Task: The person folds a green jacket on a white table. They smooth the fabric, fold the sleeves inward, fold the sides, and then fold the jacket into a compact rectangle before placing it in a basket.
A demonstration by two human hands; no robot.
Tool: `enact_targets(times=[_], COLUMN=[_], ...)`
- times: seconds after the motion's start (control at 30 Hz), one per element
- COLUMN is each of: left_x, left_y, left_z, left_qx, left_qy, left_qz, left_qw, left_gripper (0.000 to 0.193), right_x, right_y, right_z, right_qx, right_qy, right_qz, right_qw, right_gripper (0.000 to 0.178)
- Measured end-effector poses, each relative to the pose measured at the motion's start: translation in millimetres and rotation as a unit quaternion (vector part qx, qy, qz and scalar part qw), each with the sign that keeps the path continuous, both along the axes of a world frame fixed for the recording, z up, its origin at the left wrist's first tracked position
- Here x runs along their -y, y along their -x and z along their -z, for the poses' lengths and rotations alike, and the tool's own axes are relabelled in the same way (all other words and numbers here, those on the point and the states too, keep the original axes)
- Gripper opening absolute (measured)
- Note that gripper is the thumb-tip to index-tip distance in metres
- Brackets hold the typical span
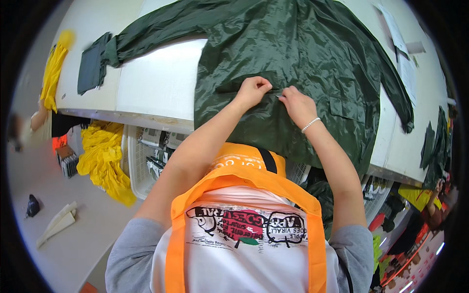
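A glossy dark green rain jacket (312, 63) lies spread over the white table, its hem hanging toward me over the front edge. At the pocket on its left half, my left hand (253, 93) is closed, thumb and fingers pinching the fabric by the pocket opening beneath a flap. Just to the right, my right hand (299, 106) is closed too, wearing a beaded bracelet (310, 125). A small pale, shiny tip shows at its fingertips; the rest is hidden in the fingers. The fingertips of both hands are close together but apart.
The table (159, 80) carries a folded dark green piece (93, 63) at the left and papers (403, 63) at the right. Yellow garments (102, 151) hang at the left, near another person's arm (40, 117). White baskets (139, 168) stand under the table edge.
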State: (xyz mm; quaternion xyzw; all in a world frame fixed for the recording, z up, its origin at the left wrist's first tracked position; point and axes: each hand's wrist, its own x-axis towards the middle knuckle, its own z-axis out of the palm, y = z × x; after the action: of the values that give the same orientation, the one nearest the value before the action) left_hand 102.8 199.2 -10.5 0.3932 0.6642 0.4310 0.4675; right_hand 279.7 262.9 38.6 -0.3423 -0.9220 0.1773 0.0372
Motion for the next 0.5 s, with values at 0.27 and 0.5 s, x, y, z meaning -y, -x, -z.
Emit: enact_targets(times=[0.27, 0.5], left_x=[203.0, 447.3], left_y=[56.8, 80.8], left_z=[-34.1, -5.8], left_qx=[-0.151, -0.277], left_qy=[0.031, 0.569], left_qz=[-0.033, 0.081], left_qw=[0.987, 0.770], left_gripper=[0.011, 0.055], right_x=[-9.5, 32.8], right_y=[11.5, 38.8], right_z=[-10.3, 21.8], right_qx=[-0.192, -0.086], right_qy=[0.124, 0.177], right_qz=[0.050, -0.029], right_qw=[0.972, 0.980], right_gripper=[0.034, 0.012])
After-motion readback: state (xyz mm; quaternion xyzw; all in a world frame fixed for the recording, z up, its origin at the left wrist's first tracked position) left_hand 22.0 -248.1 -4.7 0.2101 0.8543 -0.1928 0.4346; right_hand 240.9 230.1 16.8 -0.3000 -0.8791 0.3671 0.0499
